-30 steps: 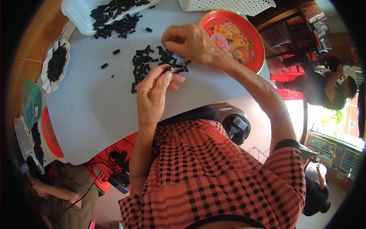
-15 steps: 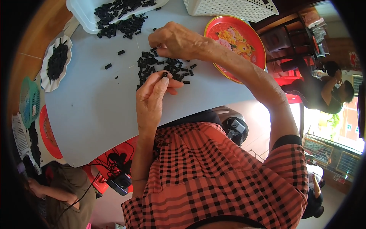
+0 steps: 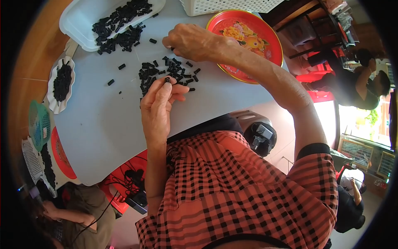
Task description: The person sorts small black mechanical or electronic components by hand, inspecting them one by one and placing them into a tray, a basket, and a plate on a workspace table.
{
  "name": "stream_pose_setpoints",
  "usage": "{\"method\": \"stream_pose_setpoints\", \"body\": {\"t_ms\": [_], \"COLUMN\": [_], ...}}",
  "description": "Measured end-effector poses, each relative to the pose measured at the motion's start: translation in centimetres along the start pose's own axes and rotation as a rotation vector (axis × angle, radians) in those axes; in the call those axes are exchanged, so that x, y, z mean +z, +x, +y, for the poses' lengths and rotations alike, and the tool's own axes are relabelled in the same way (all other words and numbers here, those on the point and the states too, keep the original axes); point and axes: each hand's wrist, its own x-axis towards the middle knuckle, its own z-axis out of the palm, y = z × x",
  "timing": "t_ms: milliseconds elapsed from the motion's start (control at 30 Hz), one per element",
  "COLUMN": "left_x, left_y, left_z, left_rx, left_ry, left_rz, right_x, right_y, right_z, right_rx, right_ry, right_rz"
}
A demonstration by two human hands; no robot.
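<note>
My left hand [image 3: 156,106] is raised in front of a pile of small black cylindrical parts [image 3: 147,75] on the table. Between its thumb and forefinger it pinches one such black part [image 3: 167,79], end upward; the other fingers curl loosely. My right hand [image 3: 192,40] hovers just beyond the pile, palm down, with fingers bent together. A dark bit shows under its fingertips, but I cannot make out what it is. One loose black part [image 3: 153,40] lies left of that hand, and two others [image 3: 121,66] lie left of the pile.
A white tub [image 3: 76,31] at the far left holds more black parts, some heaped at its edge. Left stands a scalloped white dish [image 3: 53,99] with thin black pieces. A round red floral tray [image 3: 215,29] and white perforated basket [image 3: 232,6] are far right. Other people sit nearby.
The whole view has turned slightly. My right hand has drawn away from the pile's far edge, toward the right. My left hand keeps its pinch on the black part.
</note>
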Motion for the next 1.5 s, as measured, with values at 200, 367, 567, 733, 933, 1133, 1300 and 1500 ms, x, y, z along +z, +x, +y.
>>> {"method": "stream_pose_setpoints", "body": {"t_ms": [200,367,567,733,933,1133,1300,1500], "left_x": [-0.4,0.0,0.4,0.2,0.6,1.5,1.7,2.2], "left_y": [0.7,0.7,1.0,1.2,1.1,1.3,1.4,1.2], "left_z": [0.0,0.0,-0.2,-0.3,-0.5,-0.4,-1.0,-0.9], "left_rx": [-0.048,-0.032,-0.037,-0.116,-0.018,-0.032,0.082,0.053], "left_ry": [-0.143,-0.15,-0.146,-0.256,-0.113,-0.127,-0.077,-0.095], "left_rz": [-0.062,-0.074,-0.125,-0.191,-0.061,-0.05,-0.036,-0.054], "right_x": [-0.1,-1.6,-1.1,-0.4,0.1,0.4,1.0,1.4], "right_y": [-0.5,-2.4,-4.5,-5.1,-5.4,-6.0,-6.5,-6.7], "right_z": [0.5,-2.1,-3.3,-3.0,-3.3,-4.3,-5.5,-4.5], "right_rx": [0.038,0.192,0.175,0.171,0.221,0.275,0.343,0.054], "right_ry": [0.316,1.021,1.337,1.438,1.385,1.314,1.188,1.018], "right_rz": [0.02,0.047,0.05,0.083,0.168,0.299,0.465,0.592]}}
